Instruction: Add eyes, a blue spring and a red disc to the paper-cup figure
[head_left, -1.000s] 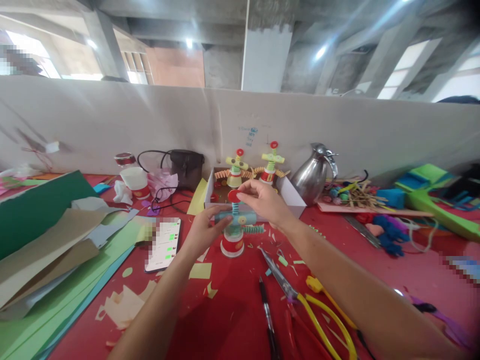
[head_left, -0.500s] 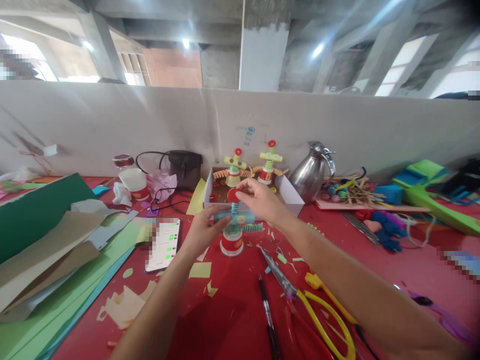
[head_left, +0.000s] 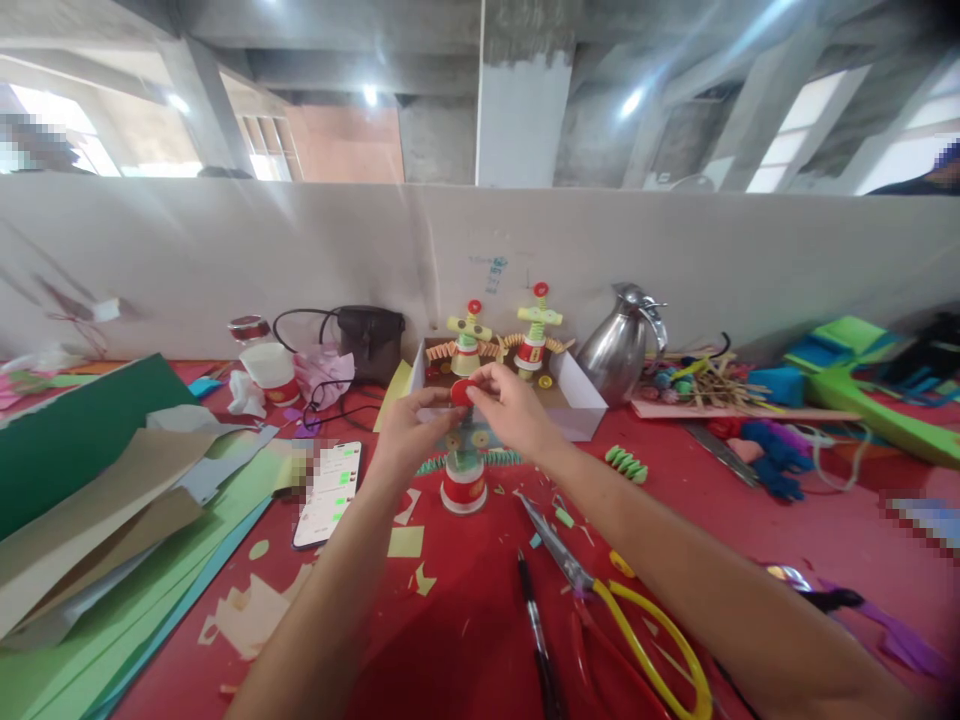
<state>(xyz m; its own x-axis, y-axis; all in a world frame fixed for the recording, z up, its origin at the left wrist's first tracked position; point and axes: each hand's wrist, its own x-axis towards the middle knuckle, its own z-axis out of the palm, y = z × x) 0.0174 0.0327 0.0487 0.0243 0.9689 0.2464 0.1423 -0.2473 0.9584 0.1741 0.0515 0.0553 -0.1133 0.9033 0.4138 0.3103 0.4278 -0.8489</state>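
Note:
A paper-cup figure (head_left: 463, 482) stands upright on the red table before me, with a red and white base, a blue head with round eyes and green folded-paper arms. At its top is a red paper disc (head_left: 460, 392). My right hand (head_left: 514, 408) pinches the disc from the right. My left hand (head_left: 412, 435) is closed at the disc's left edge, thumb and fingers meeting there. Both hands cover much of the head and the spring beneath the disc. Behind them, two similar yellow figures, a left one (head_left: 466, 345) and a right one (head_left: 536, 335), stand in an open box (head_left: 581, 422).
Yellow-handled scissors (head_left: 574, 575) and a black pen (head_left: 532, 620) lie in front. A phone (head_left: 328, 495) and stacked coloured paper (head_left: 150, 600) are to the left. A steel jug (head_left: 615, 350) stands right of the box. A green folded-paper spring (head_left: 626, 465) lies at right.
My left hand has moved up from the figure's head to the red disc, uncovering the left paper arm. My right hand still pinches the disc, now slightly lower and further left.

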